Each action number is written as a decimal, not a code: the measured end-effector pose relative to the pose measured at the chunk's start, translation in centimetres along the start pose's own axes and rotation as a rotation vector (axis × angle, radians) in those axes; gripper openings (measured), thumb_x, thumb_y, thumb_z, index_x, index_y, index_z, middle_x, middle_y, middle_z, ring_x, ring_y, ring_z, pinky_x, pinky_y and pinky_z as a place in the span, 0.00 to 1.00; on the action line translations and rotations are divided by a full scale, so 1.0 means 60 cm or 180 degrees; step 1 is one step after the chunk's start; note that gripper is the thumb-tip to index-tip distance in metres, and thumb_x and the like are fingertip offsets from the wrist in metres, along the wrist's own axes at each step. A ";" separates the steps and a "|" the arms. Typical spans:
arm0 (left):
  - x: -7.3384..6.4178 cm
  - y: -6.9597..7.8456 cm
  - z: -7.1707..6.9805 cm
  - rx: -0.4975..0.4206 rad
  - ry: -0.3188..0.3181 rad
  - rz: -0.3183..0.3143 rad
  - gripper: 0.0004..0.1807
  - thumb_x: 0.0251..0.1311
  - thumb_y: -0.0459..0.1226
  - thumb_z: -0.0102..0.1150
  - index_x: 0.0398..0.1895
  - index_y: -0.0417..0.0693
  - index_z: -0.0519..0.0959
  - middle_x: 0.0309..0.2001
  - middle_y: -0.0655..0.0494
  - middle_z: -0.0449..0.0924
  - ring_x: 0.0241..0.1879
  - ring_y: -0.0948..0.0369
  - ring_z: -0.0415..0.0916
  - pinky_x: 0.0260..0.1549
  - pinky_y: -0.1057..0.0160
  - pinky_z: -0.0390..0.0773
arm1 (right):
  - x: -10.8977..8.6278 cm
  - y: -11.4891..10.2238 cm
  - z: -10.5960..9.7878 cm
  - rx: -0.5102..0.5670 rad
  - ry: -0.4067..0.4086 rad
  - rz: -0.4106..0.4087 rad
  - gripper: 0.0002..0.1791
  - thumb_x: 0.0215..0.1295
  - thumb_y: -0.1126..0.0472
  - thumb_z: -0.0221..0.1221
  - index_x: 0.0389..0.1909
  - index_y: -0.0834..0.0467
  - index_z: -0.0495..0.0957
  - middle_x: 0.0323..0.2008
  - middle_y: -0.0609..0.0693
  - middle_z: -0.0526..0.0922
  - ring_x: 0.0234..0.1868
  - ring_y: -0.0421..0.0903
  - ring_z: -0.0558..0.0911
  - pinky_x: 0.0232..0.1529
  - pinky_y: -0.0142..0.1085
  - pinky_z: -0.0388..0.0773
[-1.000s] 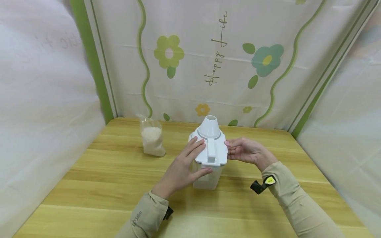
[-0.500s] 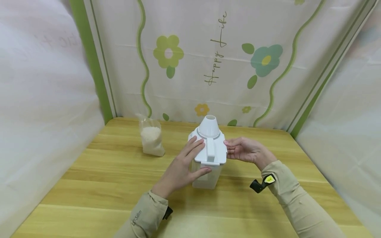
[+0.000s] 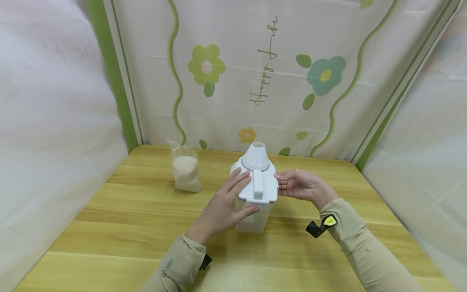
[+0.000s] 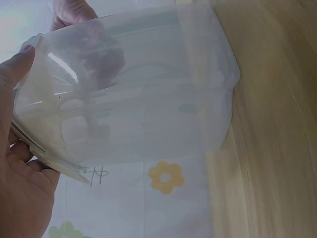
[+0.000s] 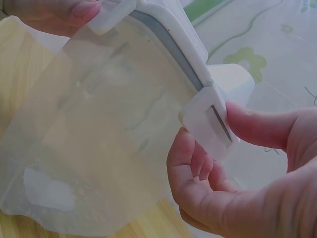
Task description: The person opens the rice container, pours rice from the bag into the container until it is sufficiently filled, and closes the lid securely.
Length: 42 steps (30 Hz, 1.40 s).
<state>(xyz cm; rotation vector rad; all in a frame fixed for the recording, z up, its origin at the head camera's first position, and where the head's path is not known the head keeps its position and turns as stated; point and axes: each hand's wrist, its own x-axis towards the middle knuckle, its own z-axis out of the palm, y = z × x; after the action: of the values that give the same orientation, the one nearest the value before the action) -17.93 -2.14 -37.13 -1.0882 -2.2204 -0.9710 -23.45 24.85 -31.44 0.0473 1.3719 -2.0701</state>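
Note:
A clear plastic storage container (image 3: 251, 223) stands upright on the table, with a white lid (image 3: 269, 187) and a cone-shaped white top piece (image 3: 257, 157). My left hand (image 3: 220, 205) holds the lid from the left, its fingers over the top and its thumb at the front edge. On the right side, my right hand (image 3: 300, 185) pinches the lid's side latch (image 5: 205, 121) between thumb and curled fingers. In the left wrist view the see-through container wall (image 4: 148, 89) shows no contents apart from a pale patch. The latch is down against the container in the right wrist view.
A clear bag (image 3: 186, 172) of white grains, perhaps rice, stands on the wooden table (image 3: 127, 227) to the left of the container. A printed curtain (image 3: 233, 105) hangs behind the table, with pale curtains on both sides.

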 end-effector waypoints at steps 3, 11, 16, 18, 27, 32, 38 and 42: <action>0.000 -0.001 0.001 -0.0003 -0.0003 0.0011 0.43 0.57 0.50 0.71 0.71 0.43 0.65 0.72 0.55 0.59 0.74 0.54 0.46 0.68 0.57 0.56 | 0.000 0.000 0.000 0.0012 -0.0010 -0.0008 0.08 0.71 0.73 0.51 0.45 0.69 0.77 0.42 0.59 0.81 0.44 0.52 0.81 0.55 0.46 0.75; 0.001 0.000 0.001 0.0036 0.0004 -0.0003 0.43 0.56 0.50 0.71 0.71 0.42 0.66 0.72 0.54 0.60 0.74 0.53 0.47 0.68 0.58 0.56 | 0.002 0.000 0.000 -0.0084 -0.0030 -0.0024 0.08 0.72 0.72 0.51 0.46 0.68 0.77 0.42 0.59 0.80 0.44 0.51 0.81 0.54 0.45 0.76; 0.000 0.001 0.000 0.0032 -0.0011 -0.0012 0.42 0.57 0.50 0.71 0.71 0.42 0.65 0.72 0.53 0.60 0.74 0.53 0.47 0.68 0.58 0.55 | 0.002 0.000 0.001 -0.0124 -0.0009 -0.0020 0.08 0.72 0.72 0.50 0.46 0.68 0.76 0.42 0.59 0.80 0.43 0.51 0.81 0.53 0.44 0.77; 0.000 0.001 -0.001 0.0026 -0.0004 -0.0003 0.42 0.56 0.49 0.71 0.71 0.42 0.66 0.72 0.53 0.60 0.74 0.53 0.47 0.68 0.58 0.55 | 0.003 0.000 0.001 -0.0113 -0.0011 -0.0014 0.08 0.73 0.73 0.49 0.46 0.68 0.76 0.42 0.59 0.80 0.44 0.51 0.80 0.53 0.44 0.77; 0.000 0.000 0.000 -0.0002 0.0007 0.0012 0.42 0.56 0.49 0.72 0.71 0.42 0.66 0.72 0.53 0.60 0.74 0.53 0.47 0.69 0.58 0.55 | 0.003 0.000 -0.001 -0.0031 -0.0035 -0.0004 0.08 0.73 0.73 0.49 0.47 0.69 0.75 0.42 0.59 0.80 0.44 0.51 0.81 0.53 0.45 0.77; 0.000 0.000 0.000 0.0023 0.0003 0.0004 0.43 0.56 0.49 0.71 0.71 0.42 0.66 0.72 0.53 0.60 0.74 0.53 0.47 0.69 0.58 0.55 | 0.004 0.001 0.000 -0.0046 -0.0049 -0.0009 0.09 0.73 0.73 0.48 0.47 0.69 0.75 0.42 0.59 0.81 0.43 0.51 0.81 0.53 0.44 0.77; 0.001 0.001 -0.001 0.0030 -0.0004 -0.0016 0.43 0.57 0.49 0.71 0.71 0.42 0.65 0.72 0.53 0.60 0.74 0.53 0.47 0.69 0.58 0.54 | 0.004 0.000 -0.001 -0.0021 -0.0069 0.0002 0.09 0.73 0.72 0.48 0.46 0.69 0.76 0.42 0.59 0.81 0.44 0.52 0.81 0.53 0.45 0.77; 0.001 0.002 -0.001 0.0039 -0.0005 -0.0012 0.43 0.57 0.49 0.71 0.71 0.42 0.65 0.72 0.53 0.59 0.74 0.53 0.47 0.68 0.58 0.55 | 0.004 0.001 -0.001 -0.0001 -0.0070 0.0008 0.09 0.73 0.73 0.48 0.45 0.68 0.76 0.42 0.59 0.80 0.44 0.52 0.80 0.53 0.45 0.77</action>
<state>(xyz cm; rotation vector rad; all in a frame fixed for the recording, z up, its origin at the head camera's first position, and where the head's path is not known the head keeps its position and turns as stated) -17.88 -2.13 -37.01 -1.0803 -2.2276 -0.9572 -23.66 24.78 -31.61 0.0262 1.3582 -2.0626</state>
